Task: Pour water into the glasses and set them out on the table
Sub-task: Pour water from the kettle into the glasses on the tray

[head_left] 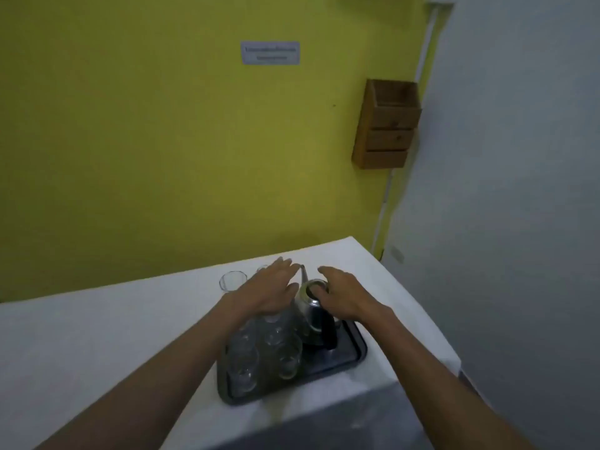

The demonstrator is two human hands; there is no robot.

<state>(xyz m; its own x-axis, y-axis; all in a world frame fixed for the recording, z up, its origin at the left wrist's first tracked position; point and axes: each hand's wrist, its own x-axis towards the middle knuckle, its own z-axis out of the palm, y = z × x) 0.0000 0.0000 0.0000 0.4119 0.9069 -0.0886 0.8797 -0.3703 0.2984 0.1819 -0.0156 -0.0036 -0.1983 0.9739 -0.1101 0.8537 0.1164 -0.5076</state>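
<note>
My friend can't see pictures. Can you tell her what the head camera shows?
Two bare hands, left and right, reach open over a metal kettle standing on a dark tray beside several clear glasses. The tray sits on a white table against a yellow wall, and one more glass stands on the table beyond the tray.

a wooden wall box [386,125] and a small paper sign [270,52] hang on the yellow wall [146,141].
</note>
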